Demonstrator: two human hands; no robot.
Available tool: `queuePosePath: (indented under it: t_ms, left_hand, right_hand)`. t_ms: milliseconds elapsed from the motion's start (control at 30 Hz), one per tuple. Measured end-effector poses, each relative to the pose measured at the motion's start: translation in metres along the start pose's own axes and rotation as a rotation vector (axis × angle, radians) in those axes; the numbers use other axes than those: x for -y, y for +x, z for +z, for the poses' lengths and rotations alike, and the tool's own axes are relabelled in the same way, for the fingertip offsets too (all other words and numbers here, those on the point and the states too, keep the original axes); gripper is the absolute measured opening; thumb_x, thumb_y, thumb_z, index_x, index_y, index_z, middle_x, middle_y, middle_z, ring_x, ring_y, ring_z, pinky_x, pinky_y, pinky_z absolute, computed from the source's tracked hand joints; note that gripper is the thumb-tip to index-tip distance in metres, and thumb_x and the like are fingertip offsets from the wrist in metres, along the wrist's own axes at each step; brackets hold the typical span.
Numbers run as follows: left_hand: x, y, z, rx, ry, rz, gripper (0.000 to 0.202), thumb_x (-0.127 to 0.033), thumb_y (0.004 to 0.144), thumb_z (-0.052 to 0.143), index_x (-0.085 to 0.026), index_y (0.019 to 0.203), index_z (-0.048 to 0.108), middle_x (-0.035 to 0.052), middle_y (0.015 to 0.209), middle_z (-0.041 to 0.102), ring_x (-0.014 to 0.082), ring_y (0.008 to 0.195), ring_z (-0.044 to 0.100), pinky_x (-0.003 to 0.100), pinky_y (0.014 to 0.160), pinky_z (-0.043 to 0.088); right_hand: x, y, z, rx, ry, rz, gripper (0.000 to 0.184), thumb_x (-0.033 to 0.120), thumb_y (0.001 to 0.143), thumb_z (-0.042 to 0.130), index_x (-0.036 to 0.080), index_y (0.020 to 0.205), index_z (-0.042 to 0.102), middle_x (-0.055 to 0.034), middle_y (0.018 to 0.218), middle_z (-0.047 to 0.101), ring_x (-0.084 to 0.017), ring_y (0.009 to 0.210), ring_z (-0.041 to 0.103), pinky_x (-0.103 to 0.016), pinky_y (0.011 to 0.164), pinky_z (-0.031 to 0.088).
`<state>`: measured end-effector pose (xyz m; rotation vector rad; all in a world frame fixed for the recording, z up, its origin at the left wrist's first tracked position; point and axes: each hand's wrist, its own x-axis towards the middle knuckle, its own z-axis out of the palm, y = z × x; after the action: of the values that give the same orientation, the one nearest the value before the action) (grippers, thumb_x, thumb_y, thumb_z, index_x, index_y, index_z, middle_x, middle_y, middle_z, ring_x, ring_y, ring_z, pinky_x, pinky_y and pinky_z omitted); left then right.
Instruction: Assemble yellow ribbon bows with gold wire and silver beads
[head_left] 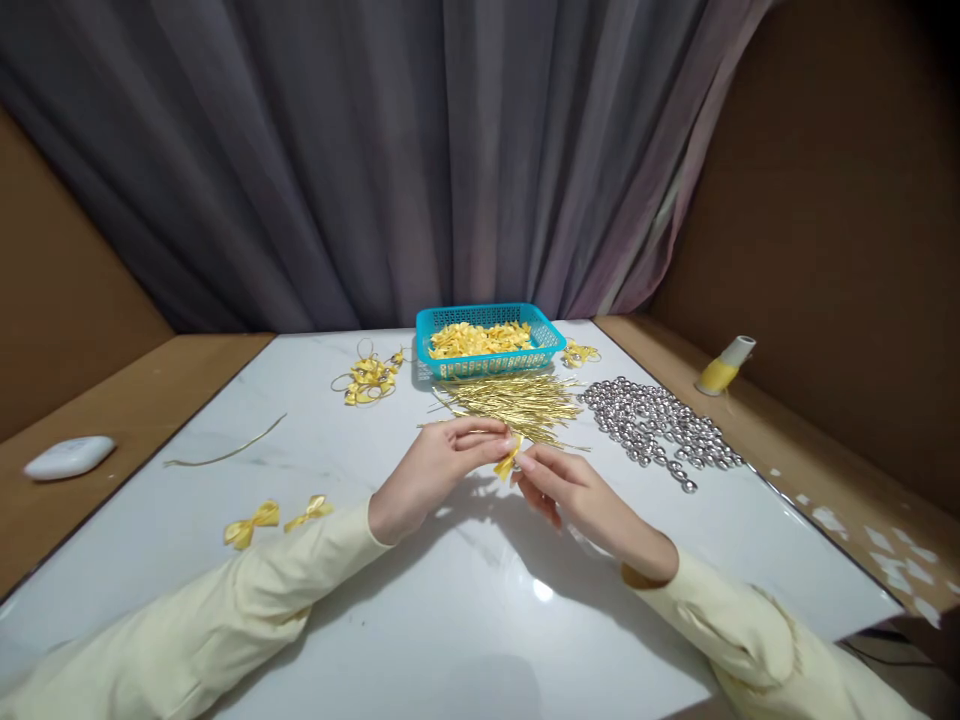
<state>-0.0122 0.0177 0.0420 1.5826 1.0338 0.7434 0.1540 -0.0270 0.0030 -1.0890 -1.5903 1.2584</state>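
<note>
Fingers (489, 438) of the left hand (439, 468) and of the right hand (571, 488) meet over the middle of the desk (480, 620). Their tips pinch a small yellow ribbon bow (508, 464). Both grasps are closed on it, and the bow sits between the two hands, just above the white surface. A thin gold strand seems to run along the left fingertips, but it is too fine to be sure.

Just beyond the hands lies a heap of gold wire ties (517, 398). Behind it, at the far middle, stands a blue basket (551, 330) filled with yellow ribbon pieces (476, 340). Right of the ties is a spread of round silver beads (652, 425), and further right a yellow spool (724, 367) lies on the brown ledge.

Left of the basket is a cluster of bows with gold loops (367, 380). A single gold strip (225, 455) lies nearer on the left, with two loose yellow bows (251, 525) near the left sleeve. A white device (69, 457) rests at the far left edge.
</note>
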Motion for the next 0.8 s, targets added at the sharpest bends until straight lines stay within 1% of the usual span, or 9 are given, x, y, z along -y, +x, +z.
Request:
queuePosePath:
  t_ms: [133, 233, 333, 467, 567, 667, 800]
  left_hand:
    - [0.0004, -0.0006, 0.0015, 0.02, -0.027, -0.043, 0.024, -0.035, 0.069, 0.065, -0.019, 0.087, 0.068, 0.0042, 0.095, 0.067, 0.019, 0.091, 0.058, 0.028, 0.079, 0.042]
    - [0.001, -0.0015, 0.0025, 0.041, -0.037, -0.003, 0.018, -0.033, 0.07, 0.064, -0.018, 0.079, 0.069, 0.0047, 0.097, 0.066, 0.0197, 0.092, 0.057, 0.029, 0.08, 0.041]
    - [0.0015, -0.002, 0.0033, 0.027, -0.017, 0.024, 0.016, -0.032, 0.071, 0.063, -0.017, 0.074, 0.069, 0.004, 0.09, 0.066, 0.018, 0.085, 0.057, 0.028, 0.076, 0.042]
    - [0.0029, -0.0026, 0.0041, 0.019, 0.05, 0.046, 0.017, -0.032, 0.075, 0.058, -0.017, 0.075, 0.067, 0.0025, 0.079, 0.065, 0.016, 0.076, 0.057, 0.026, 0.068, 0.042]
    - [0.004, -0.0037, 0.0048, 0.021, 0.112, 0.104, 0.017, -0.03, 0.078, 0.054, -0.017, 0.075, 0.064, 0.0018, 0.078, 0.064, 0.0152, 0.075, 0.056, 0.026, 0.069, 0.042]
    - [0.0042, -0.0054, 0.0063, 0.009, 0.182, 0.202, 0.016, -0.028, 0.08, 0.051, -0.017, 0.075, 0.061, 0.0011, 0.079, 0.061, 0.0147, 0.077, 0.054, 0.026, 0.07, 0.041]
    - [0.0062, -0.0072, 0.0088, -0.052, 0.281, 0.328, 0.016, -0.027, 0.083, 0.046, -0.018, 0.078, 0.058, 0.0003, 0.08, 0.058, 0.0144, 0.078, 0.052, 0.026, 0.072, 0.039]
  right_hand:
    - [0.0022, -0.0013, -0.0007, -0.044, -0.115, -0.059, 0.037, 0.042, 0.09, 0.033, 0.018, 0.063, 0.043, 0.0042, 0.053, 0.041, -0.009, 0.048, 0.04, -0.023, 0.05, 0.032]
    - [0.0035, -0.0015, -0.0003, -0.045, -0.168, -0.092, 0.035, 0.038, 0.09, 0.035, 0.018, 0.063, 0.044, 0.0044, 0.053, 0.042, -0.009, 0.05, 0.041, -0.023, 0.053, 0.032]
    - [0.0043, -0.0011, 0.0004, -0.032, -0.17, -0.101, 0.032, 0.035, 0.09, 0.035, 0.018, 0.065, 0.044, 0.0048, 0.053, 0.042, -0.009, 0.05, 0.04, -0.023, 0.052, 0.032]
    - [0.0058, -0.0005, 0.0012, -0.02, -0.165, -0.095, 0.031, 0.035, 0.09, 0.035, 0.018, 0.066, 0.044, 0.0051, 0.053, 0.042, -0.008, 0.05, 0.04, -0.023, 0.052, 0.032]
    - [0.0072, -0.0005, 0.002, -0.011, -0.223, -0.109, 0.029, 0.034, 0.09, 0.036, 0.018, 0.068, 0.045, 0.0049, 0.055, 0.042, -0.008, 0.05, 0.039, -0.023, 0.052, 0.032]
    - [0.0076, -0.0004, 0.0024, -0.025, -0.269, -0.121, 0.028, 0.035, 0.089, 0.037, 0.018, 0.069, 0.044, 0.0044, 0.057, 0.042, -0.008, 0.051, 0.04, -0.023, 0.051, 0.031]
    - [0.0052, 0.0006, 0.0026, 0.017, -0.155, -0.091, 0.03, 0.039, 0.09, 0.035, 0.018, 0.07, 0.043, 0.0052, 0.056, 0.041, -0.008, 0.048, 0.04, -0.022, 0.049, 0.033]
